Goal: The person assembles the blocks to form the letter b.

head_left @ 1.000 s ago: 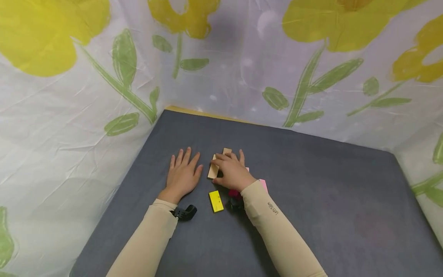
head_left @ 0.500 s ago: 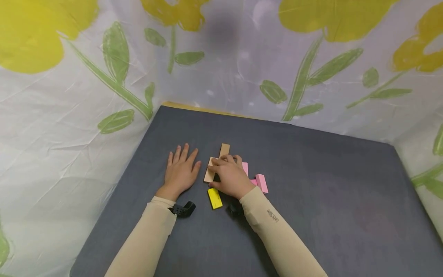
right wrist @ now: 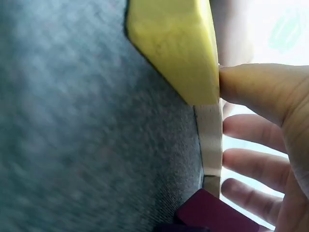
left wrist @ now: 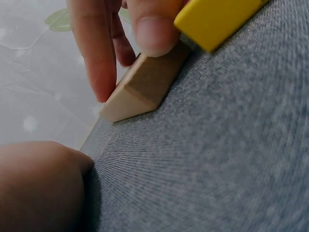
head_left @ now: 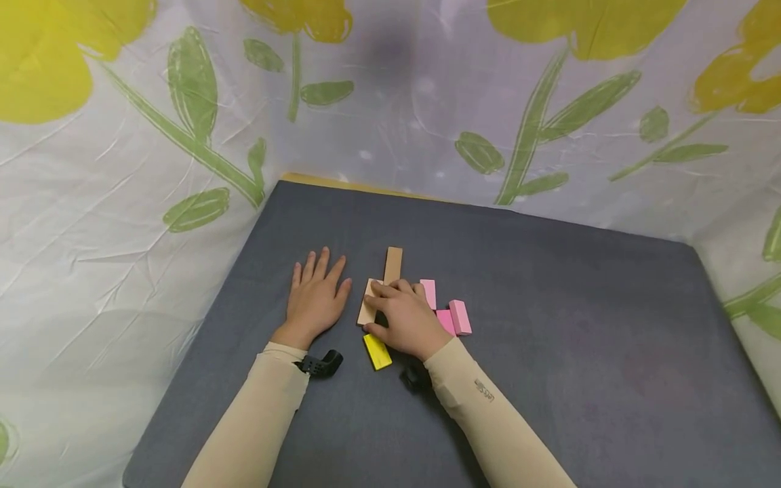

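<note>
Far left you've got the white backdrop [head_left: 116, 285] with big yellow flowers and green leaves painted on it, and it runs all the way across behind the gray fabric-topped table [head_left: 579, 373]. Next is your left arm in a beige sleeve [head_left: 250, 413] with a black strap [head_left: 312, 367] at the wrist. Your left hand [head_left: 314, 295] lies palm down on the table, fingers spread, not holding a thing, thumb a bit short of the blocks.

Moving right, there's the pale wooden block [head_left: 367, 313] lying flat at a slant, partly under your fingers. The yellow block [head_left: 378, 353] sits just beside its near end; can't tell if they touch. The tan wooden block [head_left: 393, 263] pokes out past the far end, and from the right wrist the two wood ones look like they meet.

Your right hand [head_left: 407, 313] is over all that with fingers apart, fingertips resting on top of the pale one, thumb down by the yellow one's corner. That same wrist view also catches a dark red block [right wrist: 217, 213] near your fingers.

Right of the hand: a light pink block [head_left: 429, 293], then a hot pink block [head_left: 446, 321] right beside another light pink one [head_left: 460, 317]. Your right sleeve has some dark lettering [head_left: 485, 390] on it.
</note>
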Demonstrator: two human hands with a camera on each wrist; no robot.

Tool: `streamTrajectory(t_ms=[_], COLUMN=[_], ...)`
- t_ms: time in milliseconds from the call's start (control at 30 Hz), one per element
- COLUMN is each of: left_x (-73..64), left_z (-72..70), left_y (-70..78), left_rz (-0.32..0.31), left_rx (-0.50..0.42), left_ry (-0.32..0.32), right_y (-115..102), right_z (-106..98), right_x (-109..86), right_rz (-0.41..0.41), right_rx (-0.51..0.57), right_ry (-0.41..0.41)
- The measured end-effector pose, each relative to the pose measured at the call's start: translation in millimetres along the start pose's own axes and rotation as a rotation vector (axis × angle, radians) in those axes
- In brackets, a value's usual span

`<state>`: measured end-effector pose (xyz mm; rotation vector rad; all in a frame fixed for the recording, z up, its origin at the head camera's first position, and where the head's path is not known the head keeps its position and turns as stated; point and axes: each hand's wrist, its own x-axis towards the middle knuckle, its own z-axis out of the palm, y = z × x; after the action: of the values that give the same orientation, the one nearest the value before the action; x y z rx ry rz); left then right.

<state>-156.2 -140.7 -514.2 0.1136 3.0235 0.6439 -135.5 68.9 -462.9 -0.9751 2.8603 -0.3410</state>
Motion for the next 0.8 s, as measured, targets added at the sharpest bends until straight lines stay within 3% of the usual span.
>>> streamTrajectory(t_ms=[800], left_x=[0.8], left_z=[0.1], left_y=[-2.0], left_rz=[0.002], left_rx=[-0.007], left_ry=[0.004], right_y=[8], right_z=[6], right_x=[-32.0], right_rz=[0.022], right_rx=[0.048], right_ry=[0.074])
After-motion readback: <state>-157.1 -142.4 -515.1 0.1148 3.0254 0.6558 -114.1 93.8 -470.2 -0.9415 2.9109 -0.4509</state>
